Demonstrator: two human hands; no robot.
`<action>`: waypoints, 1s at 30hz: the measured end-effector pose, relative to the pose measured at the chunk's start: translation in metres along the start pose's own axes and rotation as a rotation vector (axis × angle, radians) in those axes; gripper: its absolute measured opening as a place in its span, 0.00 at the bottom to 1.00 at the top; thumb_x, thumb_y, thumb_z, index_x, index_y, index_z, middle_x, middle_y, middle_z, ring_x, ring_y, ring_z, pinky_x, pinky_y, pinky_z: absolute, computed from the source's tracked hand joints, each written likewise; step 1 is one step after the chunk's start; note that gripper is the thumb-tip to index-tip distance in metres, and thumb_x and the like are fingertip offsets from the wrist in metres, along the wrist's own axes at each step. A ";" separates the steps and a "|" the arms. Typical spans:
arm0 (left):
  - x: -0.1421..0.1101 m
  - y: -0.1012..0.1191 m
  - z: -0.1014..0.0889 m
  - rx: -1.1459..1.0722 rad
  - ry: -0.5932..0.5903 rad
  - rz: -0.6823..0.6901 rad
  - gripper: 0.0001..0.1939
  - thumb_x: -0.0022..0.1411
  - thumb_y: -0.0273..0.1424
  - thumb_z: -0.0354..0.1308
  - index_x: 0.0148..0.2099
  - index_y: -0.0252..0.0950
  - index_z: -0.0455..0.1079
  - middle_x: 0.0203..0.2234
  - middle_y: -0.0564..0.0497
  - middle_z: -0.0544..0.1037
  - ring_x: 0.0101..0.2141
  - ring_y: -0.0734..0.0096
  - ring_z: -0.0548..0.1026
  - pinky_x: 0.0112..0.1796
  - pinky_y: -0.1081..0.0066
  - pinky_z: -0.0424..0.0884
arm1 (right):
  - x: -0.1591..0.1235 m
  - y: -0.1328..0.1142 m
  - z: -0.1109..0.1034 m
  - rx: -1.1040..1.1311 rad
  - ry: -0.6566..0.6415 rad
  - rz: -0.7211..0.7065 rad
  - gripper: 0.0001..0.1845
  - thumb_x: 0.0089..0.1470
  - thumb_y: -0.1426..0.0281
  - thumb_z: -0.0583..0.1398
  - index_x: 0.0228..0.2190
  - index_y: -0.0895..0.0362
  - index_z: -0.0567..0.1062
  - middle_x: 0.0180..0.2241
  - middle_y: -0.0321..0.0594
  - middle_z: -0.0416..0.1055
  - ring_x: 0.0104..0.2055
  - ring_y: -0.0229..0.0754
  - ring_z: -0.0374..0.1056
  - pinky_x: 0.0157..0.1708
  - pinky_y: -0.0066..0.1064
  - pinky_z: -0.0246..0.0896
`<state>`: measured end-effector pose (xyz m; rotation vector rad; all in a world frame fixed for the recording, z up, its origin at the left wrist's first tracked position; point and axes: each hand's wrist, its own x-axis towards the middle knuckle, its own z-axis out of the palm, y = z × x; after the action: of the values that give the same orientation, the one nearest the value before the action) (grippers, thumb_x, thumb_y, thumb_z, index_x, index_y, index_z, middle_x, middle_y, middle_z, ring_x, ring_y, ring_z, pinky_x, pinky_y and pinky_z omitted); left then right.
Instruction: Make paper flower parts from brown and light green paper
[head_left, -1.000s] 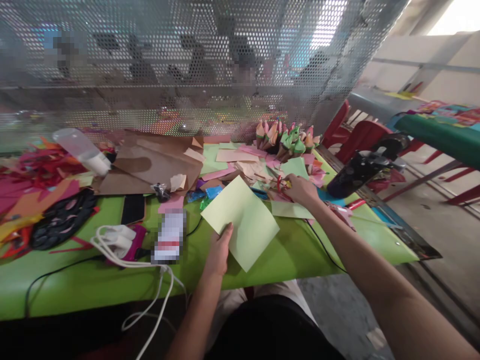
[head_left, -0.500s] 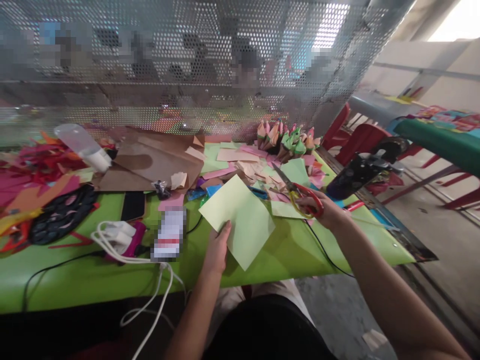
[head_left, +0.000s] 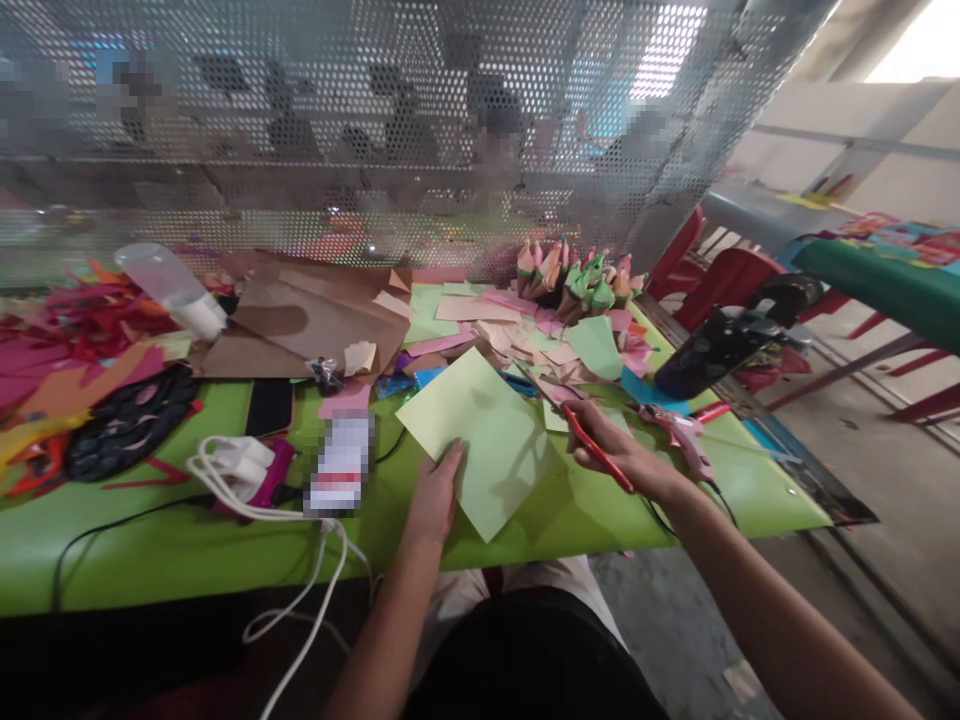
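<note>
My left hand (head_left: 433, 495) grips the near left edge of a pale green paper sheet (head_left: 480, 435), lifted slightly above the bright green table (head_left: 187, 545). My right hand (head_left: 626, 455) is closed on red-handled scissors (head_left: 589, 440), whose blades point up and left toward the sheet's right side. The scissors' tip sits close to the paper's edge; whether it touches I cannot tell.
Scraps of pink, green and tan paper (head_left: 525, 335) and a cluster of folded paper cones (head_left: 577, 275) lie behind the sheet. A black bottle (head_left: 720, 340), a glue gun (head_left: 686, 435), a phone (head_left: 268, 405), white cable (head_left: 247, 470), brown paper (head_left: 315, 320) and a perforated metal screen (head_left: 375, 130) surround the work.
My right hand picked the scissors up from the scrap pile and brought them toward me, down beside the sheet. My left hand kept hold of the sheet.
</note>
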<state>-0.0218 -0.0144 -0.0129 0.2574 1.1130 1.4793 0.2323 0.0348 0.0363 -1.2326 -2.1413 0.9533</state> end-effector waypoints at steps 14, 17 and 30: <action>0.000 -0.002 -0.002 0.018 -0.023 0.021 0.22 0.47 0.34 0.74 0.46 0.33 0.78 0.45 0.42 0.84 0.46 0.55 0.81 0.52 0.58 0.76 | -0.003 -0.023 0.014 -0.138 0.078 0.086 0.26 0.49 0.58 0.66 0.47 0.55 0.71 0.40 0.41 0.75 0.34 0.43 0.68 0.35 0.32 0.64; 0.000 -0.001 -0.002 0.022 -0.008 0.014 0.21 0.47 0.34 0.75 0.44 0.33 0.79 0.42 0.43 0.84 0.44 0.56 0.82 0.51 0.58 0.76 | -0.002 -0.022 0.015 -0.159 0.092 0.080 0.24 0.49 0.59 0.66 0.47 0.55 0.71 0.38 0.40 0.75 0.33 0.42 0.68 0.35 0.32 0.64; 0.000 0.000 -0.002 0.048 0.024 -0.008 0.20 0.49 0.34 0.75 0.44 0.33 0.78 0.43 0.43 0.84 0.46 0.57 0.82 0.52 0.59 0.76 | -0.002 -0.015 0.018 -0.178 0.134 0.058 0.22 0.51 0.60 0.66 0.46 0.55 0.73 0.33 0.38 0.75 0.31 0.41 0.66 0.31 0.30 0.61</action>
<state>-0.0228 -0.0154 -0.0142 0.2696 1.1683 1.4535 0.2126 0.0218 0.0365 -1.4089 -2.1307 0.6933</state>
